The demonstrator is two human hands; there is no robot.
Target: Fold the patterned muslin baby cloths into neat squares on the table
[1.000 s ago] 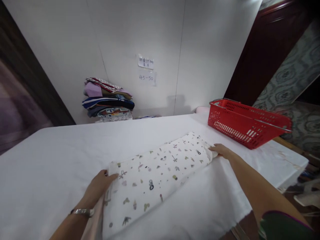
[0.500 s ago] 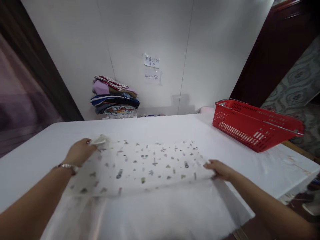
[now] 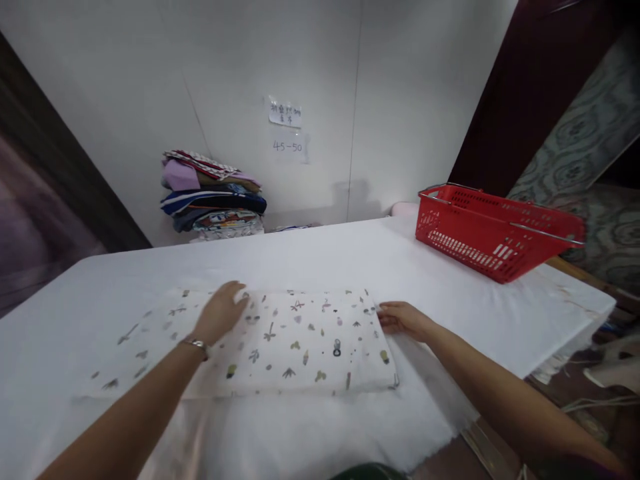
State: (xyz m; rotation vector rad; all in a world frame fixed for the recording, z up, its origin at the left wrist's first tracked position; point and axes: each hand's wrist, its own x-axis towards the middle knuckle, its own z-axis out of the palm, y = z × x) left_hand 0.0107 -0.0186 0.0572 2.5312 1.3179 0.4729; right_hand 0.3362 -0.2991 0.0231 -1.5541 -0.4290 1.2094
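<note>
A folded white cloth (image 3: 305, 340) with small printed plants and other motifs lies flat as a long strip on the white-covered table (image 3: 150, 270). My left hand (image 3: 223, 310), with a bracelet at its wrist, is over the middle of the cloth near its far edge. Its thumb stands apart from its fingers and nothing is held. At the cloth's right end, my right hand (image 3: 406, 321) has its fingertips against the edge. These fingers are loosely stretched, and some are hidden behind others. My left forearm covers part of the cloth's left half.
A red plastic basket (image 3: 480, 233) with metal handles stands at the table's back right. Folded fabrics (image 3: 215, 193) are piled against the wall at the back left. Two handwritten paper notes (image 3: 287, 130) hang on the wall. A patterned curtain (image 3: 565, 160) is at the right.
The cloth, held up at both ends before, now lies flat on the table. My left hand has let go of its corner and moved right, over the cloth. My right hand has loosened.
</note>
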